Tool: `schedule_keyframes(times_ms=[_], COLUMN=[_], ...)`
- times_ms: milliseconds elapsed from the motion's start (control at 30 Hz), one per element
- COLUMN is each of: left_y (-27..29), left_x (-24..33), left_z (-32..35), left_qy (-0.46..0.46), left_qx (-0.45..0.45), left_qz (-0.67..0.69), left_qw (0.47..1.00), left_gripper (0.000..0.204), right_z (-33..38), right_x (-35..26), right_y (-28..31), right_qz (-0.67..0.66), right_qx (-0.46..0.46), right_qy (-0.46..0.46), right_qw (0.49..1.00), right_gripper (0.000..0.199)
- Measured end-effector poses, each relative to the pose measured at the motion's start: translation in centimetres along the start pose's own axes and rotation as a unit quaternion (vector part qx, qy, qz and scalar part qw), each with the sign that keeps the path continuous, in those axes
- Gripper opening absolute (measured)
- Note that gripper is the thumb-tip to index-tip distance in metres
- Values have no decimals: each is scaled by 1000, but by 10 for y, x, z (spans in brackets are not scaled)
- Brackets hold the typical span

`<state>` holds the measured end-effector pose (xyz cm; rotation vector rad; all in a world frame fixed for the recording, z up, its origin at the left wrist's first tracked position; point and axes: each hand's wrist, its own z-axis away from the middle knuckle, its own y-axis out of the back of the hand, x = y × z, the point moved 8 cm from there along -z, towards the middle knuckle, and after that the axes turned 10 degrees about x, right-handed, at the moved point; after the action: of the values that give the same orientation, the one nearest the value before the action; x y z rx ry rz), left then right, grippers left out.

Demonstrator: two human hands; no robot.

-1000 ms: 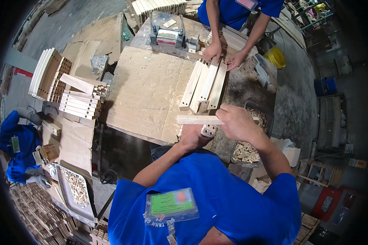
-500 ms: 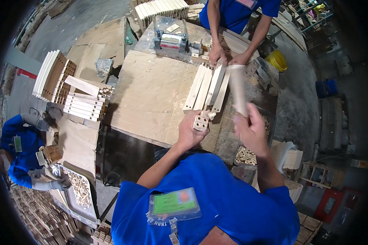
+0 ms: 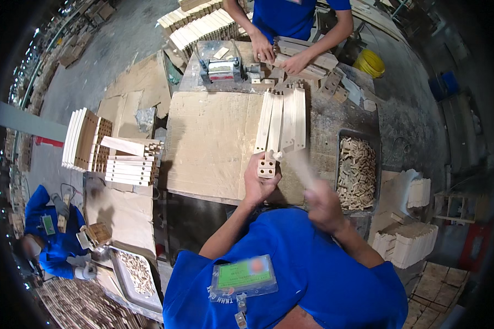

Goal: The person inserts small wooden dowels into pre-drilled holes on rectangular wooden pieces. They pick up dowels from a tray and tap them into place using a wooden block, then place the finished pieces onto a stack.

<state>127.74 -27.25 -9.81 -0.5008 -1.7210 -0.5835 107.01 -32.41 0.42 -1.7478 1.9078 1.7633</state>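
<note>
My left hand (image 3: 262, 185) is closed around pale wooden pieces, their ends showing as a block with dark drilled holes (image 3: 267, 168). A light dowel end (image 3: 278, 156) sticks out beside that block. In my closed right hand (image 3: 325, 207) is a wooden stick (image 3: 303, 170), smeared by motion, its far end close to the dowel. Just beyond my left hand, several pale wooden strips (image 3: 274, 120) lie side by side, with dowels at their far ends. Whether the held pieces touch these strips, I cannot tell.
A dark tray (image 3: 378, 164) of dowels stands on the right. Cardboard (image 3: 208, 142) covers the table, with a roller device (image 3: 224, 70) at its far edge. Across it, a co-worker's hands (image 3: 296, 63) handle wood. Stacked strips (image 3: 129, 170) and another co-worker (image 3: 52, 230) are at left.
My right hand has moved nearer to me, and the stick now slants toward the pieces in my left hand. The co-worker's hands opposite have drawn back from the strips. The whole view has shifted.
</note>
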Motion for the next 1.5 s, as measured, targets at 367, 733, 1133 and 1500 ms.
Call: schedule_keyframes(times_ms=[367, 733, 1133, 1500], left_y=[2, 28, -10, -22], left_x=[0, -24, 27, 50], left_z=[12, -73, -70, -54], left_qy=[29, 1, -120, -186], left_qx=[-25, -72, -155, -226], left_qz=[8, -1, -29, 49], left_qw=[999, 997, 980, 955], left_gripper=[55, 37, 26, 27], right_z=[26, 139, 290, 271], right_x=[7, 29, -42, -48], right_y=[-11, 12, -34, -45], right_qz=[-1, -54, -58, -70], right_qx=[-74, 230, 476, 424], right_qy=[-138, -389, -531, -505], right_qw=[988, 890, 699, 748], right_gripper=[21, 33, 33, 34])
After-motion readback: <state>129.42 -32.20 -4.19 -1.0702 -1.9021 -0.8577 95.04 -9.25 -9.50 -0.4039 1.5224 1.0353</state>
